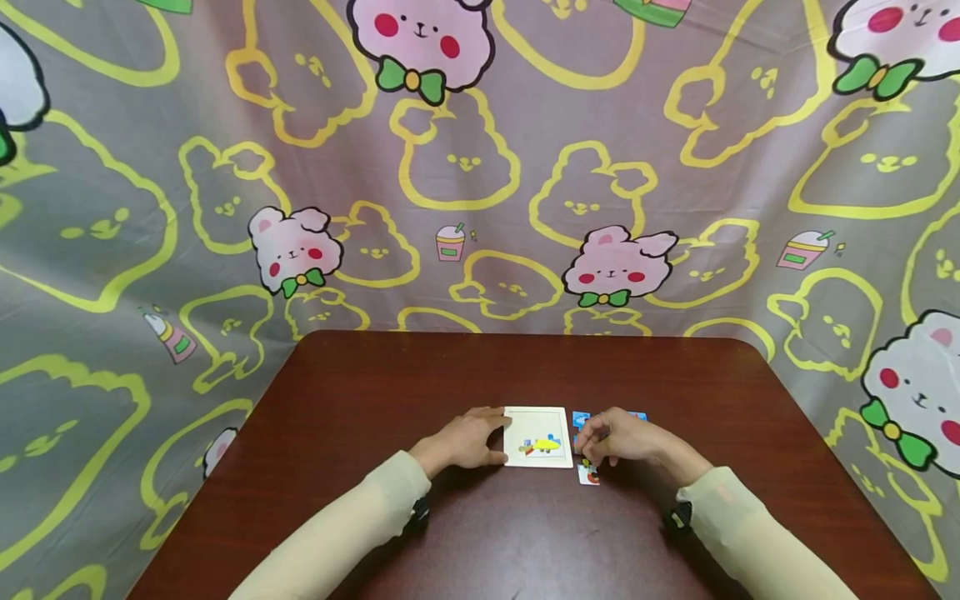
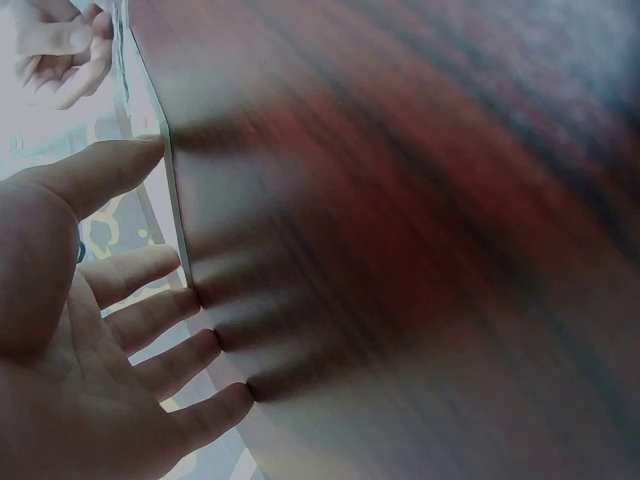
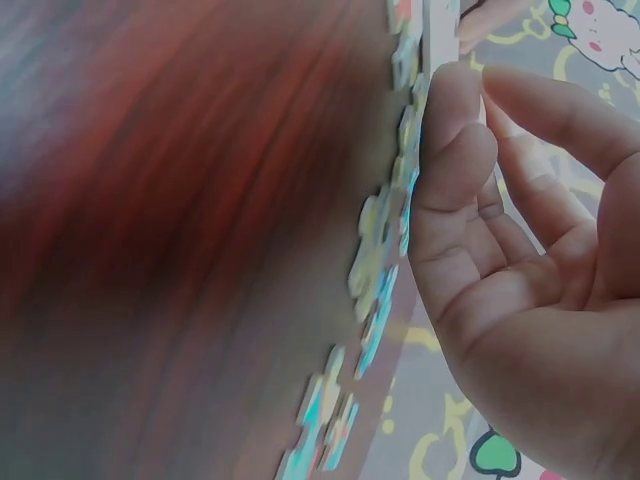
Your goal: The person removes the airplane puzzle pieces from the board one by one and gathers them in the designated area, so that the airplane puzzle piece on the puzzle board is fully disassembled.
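Note:
In the head view a cream, square puzzle board (image 1: 535, 423) lies on the table, with a small yellow and blue picture in its lower part. My left hand (image 1: 468, 439) is at the board's left side, thumb and fingers spread against its edge. The left wrist view shows that left hand (image 2: 110, 300) with its fingers fairly straight. Just right of the board, my right hand (image 1: 618, 435) is over several loose puzzle pieces, fingers bent. Whether a piece is between its fingertips is hidden. One puzzle piece (image 1: 588, 476) lies just below the fingertips.
Blue puzzle pieces (image 1: 581, 419) lie by the board's right edge, partly covered by the right hand. More puzzle pieces (image 3: 370, 260) lie flat in the right wrist view. The brown table (image 1: 390, 375) meets a patterned curtain (image 1: 517, 167) behind it.

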Tool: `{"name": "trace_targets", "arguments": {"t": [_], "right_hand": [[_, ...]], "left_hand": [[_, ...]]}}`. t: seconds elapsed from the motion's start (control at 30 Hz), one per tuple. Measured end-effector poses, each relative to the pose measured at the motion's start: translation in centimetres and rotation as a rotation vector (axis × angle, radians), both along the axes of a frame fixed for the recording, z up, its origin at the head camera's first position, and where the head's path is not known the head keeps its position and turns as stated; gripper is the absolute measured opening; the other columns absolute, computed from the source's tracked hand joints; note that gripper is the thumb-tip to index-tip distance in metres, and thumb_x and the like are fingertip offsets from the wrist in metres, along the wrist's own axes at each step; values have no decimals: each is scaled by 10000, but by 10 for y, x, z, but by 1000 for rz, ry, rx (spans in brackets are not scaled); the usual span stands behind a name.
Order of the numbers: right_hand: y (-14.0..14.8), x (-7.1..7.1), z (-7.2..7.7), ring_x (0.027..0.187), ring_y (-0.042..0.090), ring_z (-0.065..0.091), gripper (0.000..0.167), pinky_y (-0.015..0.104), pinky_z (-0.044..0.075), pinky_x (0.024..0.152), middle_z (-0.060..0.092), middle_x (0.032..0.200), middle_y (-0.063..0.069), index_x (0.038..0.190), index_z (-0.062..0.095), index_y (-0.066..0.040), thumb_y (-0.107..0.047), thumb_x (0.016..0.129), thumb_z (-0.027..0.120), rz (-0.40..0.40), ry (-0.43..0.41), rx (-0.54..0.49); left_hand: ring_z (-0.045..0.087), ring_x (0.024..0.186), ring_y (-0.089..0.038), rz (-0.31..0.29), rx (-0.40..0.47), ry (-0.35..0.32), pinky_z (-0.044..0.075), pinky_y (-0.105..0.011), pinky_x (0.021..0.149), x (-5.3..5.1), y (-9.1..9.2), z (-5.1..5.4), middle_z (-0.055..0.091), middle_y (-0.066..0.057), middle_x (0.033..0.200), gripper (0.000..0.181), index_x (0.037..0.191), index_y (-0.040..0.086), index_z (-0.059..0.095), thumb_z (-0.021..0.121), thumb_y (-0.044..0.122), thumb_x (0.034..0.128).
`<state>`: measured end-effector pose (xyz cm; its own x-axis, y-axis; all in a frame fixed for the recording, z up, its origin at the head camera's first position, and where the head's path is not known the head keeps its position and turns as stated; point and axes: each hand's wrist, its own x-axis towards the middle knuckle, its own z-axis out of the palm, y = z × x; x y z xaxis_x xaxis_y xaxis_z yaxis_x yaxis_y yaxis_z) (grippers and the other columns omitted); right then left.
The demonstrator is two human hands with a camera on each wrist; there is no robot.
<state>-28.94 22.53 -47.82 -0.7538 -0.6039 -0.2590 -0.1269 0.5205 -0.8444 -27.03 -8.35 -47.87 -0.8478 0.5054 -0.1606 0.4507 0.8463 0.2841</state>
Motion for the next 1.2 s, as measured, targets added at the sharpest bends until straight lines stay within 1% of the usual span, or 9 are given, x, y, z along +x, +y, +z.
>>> {"name": "trace_targets", "arguments": {"t": [0.17, 0.27, 0.4, 0.5, 0.67, 0.77, 0.9, 1.07, 1.2], "right_hand": [[-12, -4, 4, 654, 173, 610, 196, 281, 473, 531, 710, 818, 90, 1018, 708, 26, -8, 826, 693, -13, 15, -27], [-21, -7, 6, 654, 176, 600, 192, 291, 478, 547, 712, 832, 124, 1032, 707, 31, -4, 846, 681, -19, 27, -29], [-32, -11, 8, 666, 181, 610, 184, 303, 487, 553, 722, 868, 160, 1037, 720, 9, -9, 857, 690, -27, 41, -13], [-39, -13, 10, 690, 178, 632, 178, 308, 506, 565, 732, 885, 158, 1035, 730, -12, -34, 860, 714, -29, 49, 1], [-45, -16, 9, 702, 197, 641, 168, 313, 513, 557, 725, 886, 155, 1053, 726, -17, -84, 901, 702, -20, 16, -15], [-49, -16, 7, 681, 183, 618, 169, 301, 493, 538, 727, 887, 142, 1044, 730, -25, -50, 880, 695, -13, 9, -27], [-55, -16, 3, 687, 155, 608, 212, 276, 470, 538, 737, 909, 143, 1032, 733, -27, -2, 825, 696, -6, 10, -34], [-60, -17, 0, 738, 155, 668, 227, 262, 470, 541, 740, 921, 141, 1044, 728, -17, 2, 820, 692, 10, 12, -39], [-61, -18, -2, 739, 155, 692, 247, 256, 466, 530, 735, 916, 146, 1043, 723, -2, 22, 802, 679, 17, 18, -40]], "left_hand": [[363, 1479, -306, -2, -5, 3, 408, -530, 1127, 0, 0, 0, 401, -74, 1595, 655, 1464, 171, 511, 719, 420, 895], [364, 1479, -304, -1, -5, 5, 408, -524, 1129, 0, 0, 0, 401, -73, 1595, 654, 1464, 171, 510, 718, 418, 896], [368, 1476, -308, -2, -2, 10, 406, -521, 1131, 0, 0, 0, 408, -77, 1590, 653, 1460, 166, 514, 722, 412, 892], [373, 1473, -312, -3, 4, 13, 405, -519, 1132, 0, 0, 0, 415, -82, 1585, 650, 1454, 164, 522, 726, 408, 888], [377, 1470, -315, -2, 8, 17, 412, -541, 1119, 0, 0, 1, 418, -85, 1583, 647, 1448, 161, 529, 728, 409, 885], [377, 1470, -313, -1, 6, 16, 412, -537, 1120, 0, 0, 1, 416, -82, 1585, 651, 1451, 159, 525, 727, 413, 886], [382, 1466, -312, -1, 7, 15, 411, -517, 1127, 0, 1, 0, 422, -82, 1581, 658, 1452, 157, 525, 732, 412, 882], [388, 1463, -307, 1, 6, 18, 417, -526, 1118, 0, 1, 0, 430, -78, 1576, 653, 1445, 159, 533, 737, 408, 877], [378, 1469, -307, 2, 6, 12, 413, -536, 1119, 1, 0, 1, 422, -75, 1582, 651, 1451, 161, 526, 729, 411, 885]]}}
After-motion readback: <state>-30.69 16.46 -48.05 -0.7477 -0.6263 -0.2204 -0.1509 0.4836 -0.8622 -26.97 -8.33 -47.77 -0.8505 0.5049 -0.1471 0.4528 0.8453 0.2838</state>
